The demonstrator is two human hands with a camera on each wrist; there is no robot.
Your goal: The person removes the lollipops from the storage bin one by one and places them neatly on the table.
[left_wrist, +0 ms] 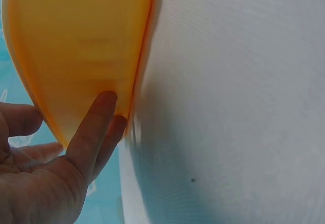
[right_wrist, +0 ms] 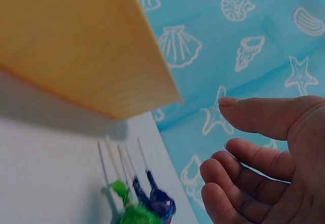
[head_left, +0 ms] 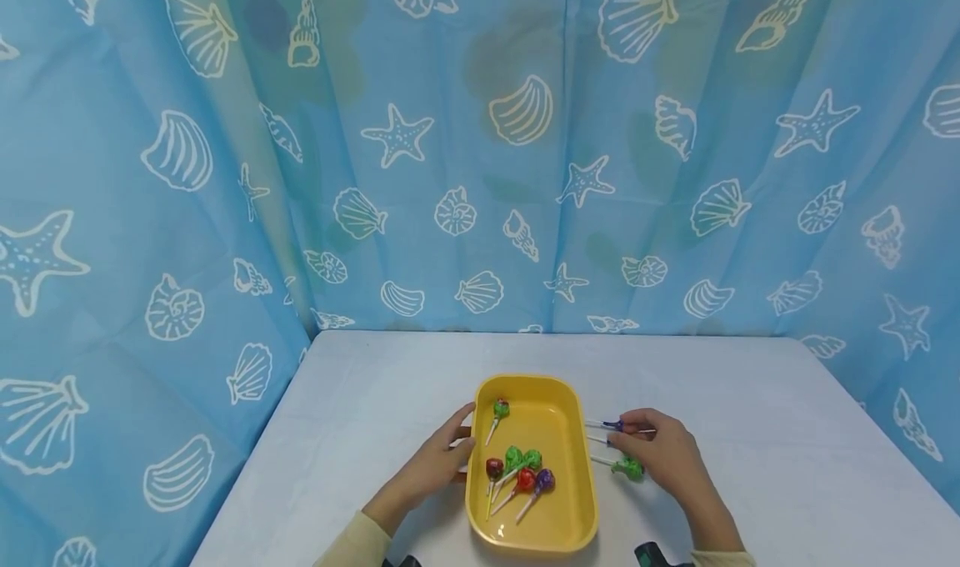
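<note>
A yellow tray (head_left: 555, 434) lies on the table with several wrapped lollipops in it, among them a red lollipop (head_left: 527, 479) and a purple lollipop (head_left: 545, 479). My left hand (head_left: 435, 463) rests against the tray's left side; in the left wrist view its fairly straight fingers (left_wrist: 96, 127) touch the outer wall. Right of the tray, my right hand (head_left: 663, 450) hovers by a green lollipop (head_left: 628, 468) and purple-wrapped ones (right_wrist: 157, 201) on the table, their sticks towards the tray. Between its thumb and loosely bent fingers (right_wrist: 218, 178) the right wrist view shows a gap, nothing held.
The white table (head_left: 375, 383) reaches back to a blue curtain (head_left: 450, 175) printed with shells and starfish. Inside the tray, one lollipop (head_left: 501, 408) lies near the far left corner, apart from the cluster at the near end.
</note>
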